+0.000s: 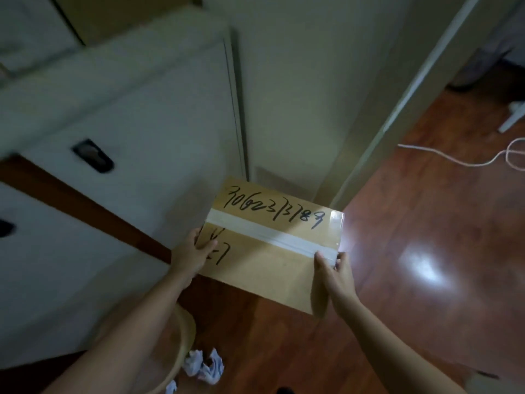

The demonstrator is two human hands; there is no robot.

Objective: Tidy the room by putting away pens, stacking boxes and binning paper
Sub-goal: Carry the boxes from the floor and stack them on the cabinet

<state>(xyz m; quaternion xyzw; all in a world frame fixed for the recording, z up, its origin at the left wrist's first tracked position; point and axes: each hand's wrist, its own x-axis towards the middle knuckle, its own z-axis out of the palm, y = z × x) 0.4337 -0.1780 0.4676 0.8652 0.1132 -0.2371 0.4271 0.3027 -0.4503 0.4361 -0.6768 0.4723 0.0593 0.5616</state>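
Note:
A flat brown cardboard box (272,245), sealed with clear tape and marked with black handwritten digits, hangs above the wooden floor in the middle of the head view. My left hand (191,255) grips its left edge and my right hand (338,275) grips its right edge. Crumpled white paper (204,365) lies on the floor below, beside a tan round bin (186,334) that my left forearm partly hides. No pens are in view.
White cabinets with dark recessed handles (92,156) fill the left side. A cream wall and a door frame (377,143) stand just behind the box. A white cable (466,160) trails across the glossy wooden floor (426,265) on the right.

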